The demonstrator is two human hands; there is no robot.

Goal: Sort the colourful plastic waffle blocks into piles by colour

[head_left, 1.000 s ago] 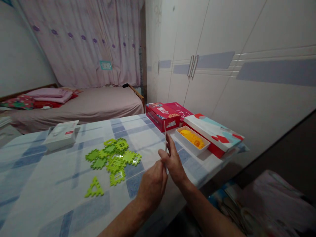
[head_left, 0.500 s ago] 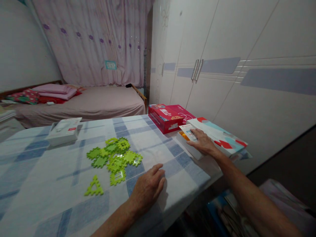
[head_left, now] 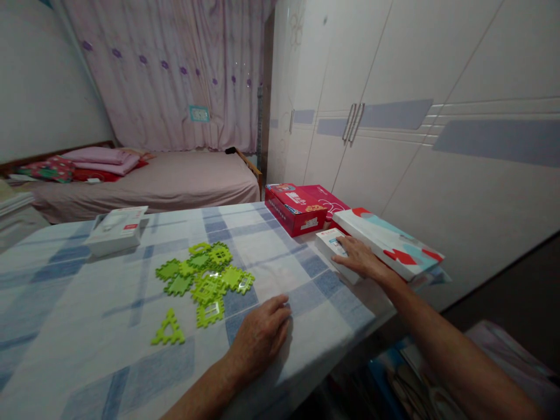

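My right hand lies over the top of a small white box at the table's right edge, its fingers spread on the lid. The lid sits flat, so the inside of the box is hidden. My left hand rests on the tablecloth with loosely bent fingers and holds nothing. To its left is a loose pile of green plastic interlocking pieces, several of them with window shapes. A green triangular piece lies apart, nearer to me.
A red box stands beyond the white box. A larger white, blue and red box lies along the right edge. At the far left is another white box. Beyond the checked tablecloth are a bed and a wardrobe.
The white box's lid, tilted earlier with something orange showing beneath it, has come down flat under my right hand. My left hand stays almost in place.
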